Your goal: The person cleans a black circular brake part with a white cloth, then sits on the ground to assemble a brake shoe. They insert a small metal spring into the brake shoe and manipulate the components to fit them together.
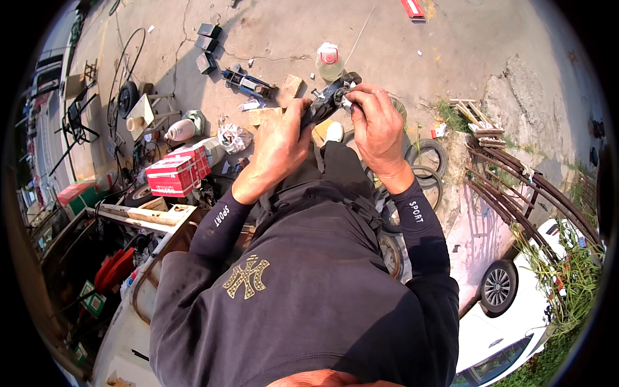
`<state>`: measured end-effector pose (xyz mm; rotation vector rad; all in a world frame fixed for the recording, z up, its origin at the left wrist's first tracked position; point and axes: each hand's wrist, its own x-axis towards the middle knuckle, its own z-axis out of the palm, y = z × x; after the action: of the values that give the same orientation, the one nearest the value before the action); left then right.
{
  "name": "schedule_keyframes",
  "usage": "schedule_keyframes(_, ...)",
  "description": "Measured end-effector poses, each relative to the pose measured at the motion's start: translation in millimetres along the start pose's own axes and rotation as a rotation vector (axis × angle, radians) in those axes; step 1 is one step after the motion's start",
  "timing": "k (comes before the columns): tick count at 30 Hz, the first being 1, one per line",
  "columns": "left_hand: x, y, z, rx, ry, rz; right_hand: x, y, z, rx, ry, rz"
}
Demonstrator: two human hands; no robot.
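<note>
In front of my body I hold up a dark, elongated mechanical part (327,104) with a small metal stud showing on its near left side. My left hand (281,143) is closed round its lower left end. At the upper right end, the thumb and fingers of my right hand (376,126) pinch together against the part, next to a small shiny piece. The exact kind of the part cannot be made out, and my left fingers hide some of it. Beyond it on the ground stands a clear plastic jug (329,62) with a red and white top.
Yellowish blocks (289,90) and a blue-black floor jack (247,83) lie ahead. At left are a red and white carton (177,171) and an open metal cabinet (138,274). Old tyres (427,157), rusty bars (509,187) and a white car (480,335) are on the right.
</note>
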<state>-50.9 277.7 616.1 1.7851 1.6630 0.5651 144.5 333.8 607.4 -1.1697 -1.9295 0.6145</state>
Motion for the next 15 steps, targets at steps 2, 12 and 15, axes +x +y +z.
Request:
schedule_keyframes(2, 5, 3, -9, 0.079, -0.049, 0.061, 20, 8, -10, -0.009, 0.003, -0.023)
schedule_keyframes(12, -16, 13, -10, -0.083, -0.032, -0.004, 5, -7, -23, -0.336, -0.102, -0.545)
schedule_keyframes(15, -24, 11, -10, -0.131, -0.005, -0.061, 4, 14, -32, -0.428, -0.077, -0.479)
